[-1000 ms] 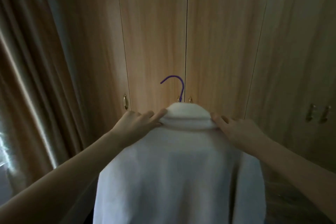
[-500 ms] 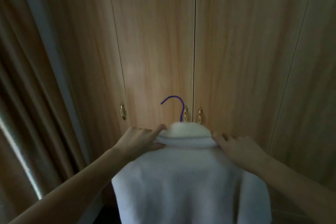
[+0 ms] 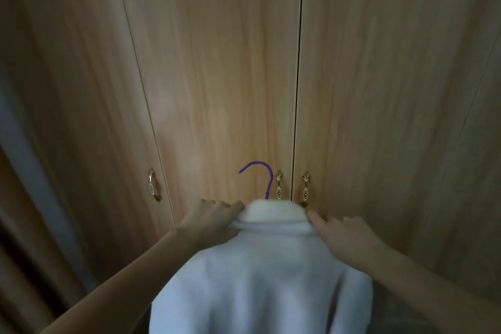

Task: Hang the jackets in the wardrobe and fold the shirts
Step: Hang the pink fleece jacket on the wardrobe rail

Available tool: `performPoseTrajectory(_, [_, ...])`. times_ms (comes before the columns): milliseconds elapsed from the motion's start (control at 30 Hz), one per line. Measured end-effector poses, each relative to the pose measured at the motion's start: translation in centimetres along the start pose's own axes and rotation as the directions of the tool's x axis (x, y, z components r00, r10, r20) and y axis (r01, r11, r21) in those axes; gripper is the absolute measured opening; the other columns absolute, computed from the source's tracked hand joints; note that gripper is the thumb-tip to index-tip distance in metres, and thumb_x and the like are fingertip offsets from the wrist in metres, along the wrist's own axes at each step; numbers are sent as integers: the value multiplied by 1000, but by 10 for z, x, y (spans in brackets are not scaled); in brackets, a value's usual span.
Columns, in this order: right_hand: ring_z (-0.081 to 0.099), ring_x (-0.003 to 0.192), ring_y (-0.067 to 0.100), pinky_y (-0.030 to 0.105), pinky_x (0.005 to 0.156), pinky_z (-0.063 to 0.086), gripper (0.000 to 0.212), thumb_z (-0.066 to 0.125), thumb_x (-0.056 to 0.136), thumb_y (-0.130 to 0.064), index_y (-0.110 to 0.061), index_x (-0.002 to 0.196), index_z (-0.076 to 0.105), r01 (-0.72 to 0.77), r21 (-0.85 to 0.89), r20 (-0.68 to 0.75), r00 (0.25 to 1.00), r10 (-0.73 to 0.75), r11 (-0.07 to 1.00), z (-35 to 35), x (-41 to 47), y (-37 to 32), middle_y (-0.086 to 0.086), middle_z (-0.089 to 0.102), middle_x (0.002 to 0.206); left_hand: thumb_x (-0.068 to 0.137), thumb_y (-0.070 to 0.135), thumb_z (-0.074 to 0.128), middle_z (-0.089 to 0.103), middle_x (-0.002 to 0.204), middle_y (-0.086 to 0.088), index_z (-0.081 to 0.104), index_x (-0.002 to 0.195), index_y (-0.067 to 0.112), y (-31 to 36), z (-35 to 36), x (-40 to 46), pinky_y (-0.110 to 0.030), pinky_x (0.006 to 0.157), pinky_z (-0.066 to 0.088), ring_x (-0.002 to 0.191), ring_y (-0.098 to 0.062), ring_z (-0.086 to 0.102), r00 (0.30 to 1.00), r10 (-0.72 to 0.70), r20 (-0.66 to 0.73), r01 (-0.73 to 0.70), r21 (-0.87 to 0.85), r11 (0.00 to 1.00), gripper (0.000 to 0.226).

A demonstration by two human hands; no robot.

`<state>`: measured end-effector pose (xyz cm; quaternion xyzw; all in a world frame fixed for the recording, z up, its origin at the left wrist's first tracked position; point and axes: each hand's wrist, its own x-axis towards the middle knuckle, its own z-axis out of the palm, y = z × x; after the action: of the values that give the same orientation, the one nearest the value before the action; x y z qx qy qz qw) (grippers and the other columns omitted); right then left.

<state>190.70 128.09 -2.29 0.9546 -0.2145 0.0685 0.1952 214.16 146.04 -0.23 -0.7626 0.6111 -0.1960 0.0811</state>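
A white fleecy jacket (image 3: 260,279) hangs on a purple hanger, whose hook (image 3: 264,176) sticks up above the collar. My left hand (image 3: 211,221) grips the jacket's left shoulder beside the collar. On the right shoulder, my right hand (image 3: 344,236) holds the jacket, fingers pointing toward the collar. I hold the jacket up right in front of the shut wooden wardrobe doors (image 3: 217,76).
Gold door handles (image 3: 279,188) (image 3: 305,188) flank the centre seam just behind the hook; another handle (image 3: 151,184) sits on the left door. A brown curtain (image 3: 24,238) hangs at the far left.
The view has tilted up and closed in on the wardrobe, so the jacket and hands sit lower in frame. Both hands keep the same hold on the shoulders.
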Motion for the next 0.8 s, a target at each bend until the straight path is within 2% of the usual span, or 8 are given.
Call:
performPoseTrajectory(67, [70, 77, 25, 32, 57, 47, 63, 53, 81, -20, -28, 141, 36, -28, -9, 24, 999, 29, 1000, 9, 14, -4, 1, 67, 92, 90, 48, 47, 62, 102, -3, 49, 115, 21, -8, 8, 19, -31, 67, 36, 86, -25, 59, 997, 1, 74, 0, -22, 1000, 36])
performPoseTrajectory(200, [64, 99, 30, 36, 75, 47, 62, 36, 95, -19, -26, 150, 9, -92, 84, 145, 986, 79, 992, 27, 33, -8, 4, 63, 116, 90, 60, 43, 63, 108, -7, 49, 113, 23, -10, 35, 52, -34, 71, 36, 97, -31, 61, 998, 34, 60, -29, -77, 997, 45])
performPoseTrajectory(300, [63, 103, 31, 36, 77, 46, 59, 34, 97, -23, -26, 149, 8, -150, 68, 199, 971, 134, 986, 35, 38, -8, 4, 62, 119, 90, 67, 38, 66, 108, -7, 51, 123, 26, -14, 55, 69, -34, 74, 43, 96, -33, 65, 996, 78, -43, -79, -25, 997, 54])
performPoseTrajectory(400, [61, 105, 34, 38, 78, 45, 57, 37, 96, -25, -26, 147, 10, -181, 110, 266, 953, 146, 977, 37, 46, -7, 7, 61, 120, 71, 68, 64, 68, 63, 0, 67, 81, 25, -24, 67, 80, -22, 47, 45, 49, -23, 64, 939, 204, -277, -199, 46, 979, 44])
performPoseTrajectory(467, [61, 101, 35, 37, 76, 45, 54, 41, 94, -27, -23, 143, 17, -204, 204, 325, 937, 130, 957, 36, 57, -1, 10, 61, 116, 70, 64, 56, 59, 48, 3, 64, 66, 25, -29, 75, 84, -17, 37, 37, 31, -20, 53, 903, 225, -366, -223, 47, 974, 40])
performPoseTrajectory(567, [59, 100, 32, 36, 77, 48, 40, 45, 87, -32, -16, 123, 43, -352, 361, 438, 881, 176, 863, 41, 77, 7, 12, 61, 114, 76, 60, 38, 63, 54, 5, 70, 88, 28, -29, 86, 87, -20, 38, 38, 34, -22, 55, 878, 232, -419, -241, 32, 970, 47])
performPoseTrajectory(667, [62, 99, 32, 35, 80, 50, 35, 45, 87, -37, -12, 104, 60, -534, 379, 489, 809, 326, 756, 50, 105, 8, 13, 65, 111, 77, 60, 39, 63, 54, 3, 64, 86, 29, -36, 89, 89, -21, 36, 38, 35, -23, 56, 891, 190, -412, -213, -11, 977, 41])
performPoseTrajectory(800, [61, 107, 34, 37, 85, 48, 34, 42, 91, -25, -8, 109, 65, -685, 400, 416, 728, 545, 608, 63, 139, -4, 16, 63, 117, 76, 60, 40, 61, 50, 2, 66, 73, 28, -56, 85, 79, -18, 35, 36, 35, -22, 56, 914, 127, -386, -160, -53, 986, 41])
